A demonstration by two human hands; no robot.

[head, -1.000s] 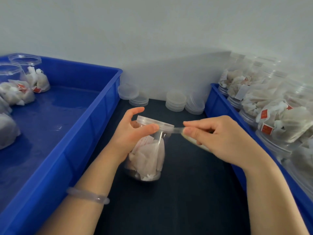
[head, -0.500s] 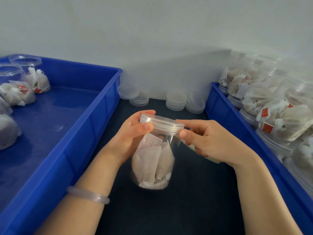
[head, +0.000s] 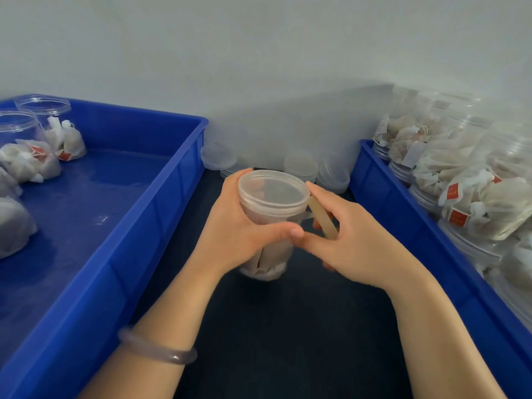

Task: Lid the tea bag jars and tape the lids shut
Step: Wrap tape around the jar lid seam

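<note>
A clear plastic jar of tea bags (head: 266, 262) is tilted toward me over the dark table, its translucent lid (head: 273, 191) on top. My left hand (head: 239, 228) grips the jar just under the lid, thumb across the front. My right hand (head: 354, 240) holds a roll of clear tape (head: 322, 217) against the jar's right side, and a strip of tape runs from the roll to the lid's edge. Most of the jar's body is hidden behind both hands.
A large blue bin (head: 161, 214) on the left holds several open jars of tea bags (head: 37, 145). A second blue bin (head: 403, 214) on the right is packed with lidded jars (head: 472, 185). Spare lids (head: 302, 165) are stacked along the wall behind.
The jar has been tipped toward me, so the lid's top now faces the camera. My right hand has come round to the jar's right side with the tape roll.
</note>
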